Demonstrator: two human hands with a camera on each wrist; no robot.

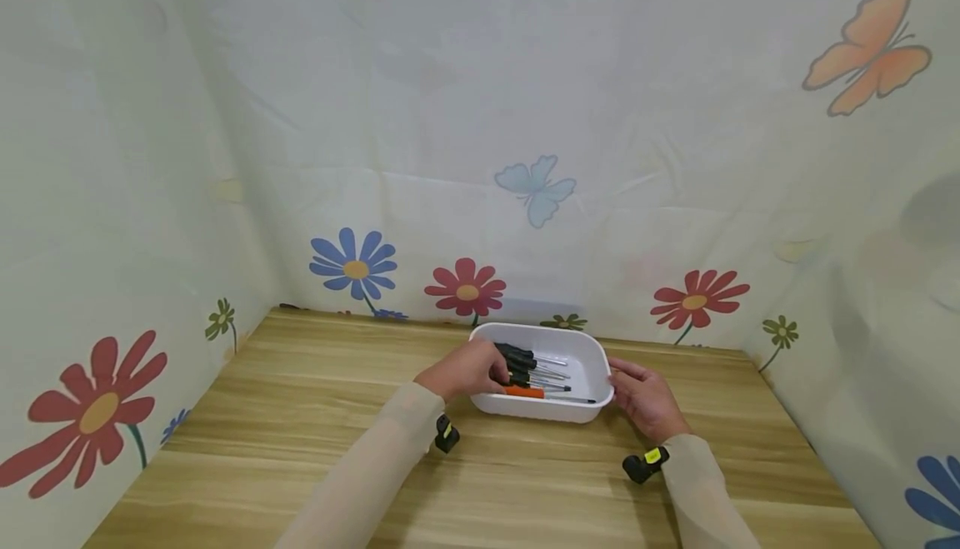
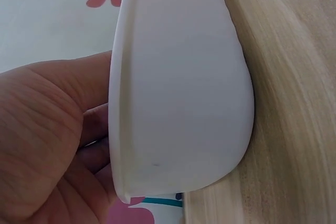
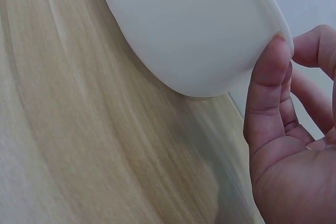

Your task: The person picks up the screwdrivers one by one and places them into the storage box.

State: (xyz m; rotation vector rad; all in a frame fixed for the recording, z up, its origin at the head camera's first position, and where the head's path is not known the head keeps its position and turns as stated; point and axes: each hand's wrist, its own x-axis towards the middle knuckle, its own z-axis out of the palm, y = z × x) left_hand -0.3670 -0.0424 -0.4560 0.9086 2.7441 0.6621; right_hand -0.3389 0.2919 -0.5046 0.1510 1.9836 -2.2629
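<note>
A white plastic tray point(image 1: 536, 410) with rounded corners stands on the table and holds several screwdrivers. Most have black handles point(image 1: 516, 355); one with an orange handle point(image 1: 525, 391) lies along the near side, its shaft pointing right. My left hand point(image 1: 470, 367) reaches over the tray's left rim, fingers bent down at the handle ends. In the left wrist view the tray's wall point(image 2: 184, 87) hides those fingertips, so I cannot tell whether they grip a handle. On the right, my right hand point(image 1: 648, 399) pinches the tray's rim, thumb point(image 3: 270, 69) against the outer wall.
The wood-grain table point(image 1: 315, 416) reaches back to a pale curtain point(image 1: 420, 99) printed with flowers and butterflies, which also hangs along both sides. The tray sits near the table's back edge. A small black device is strapped at each wrist.
</note>
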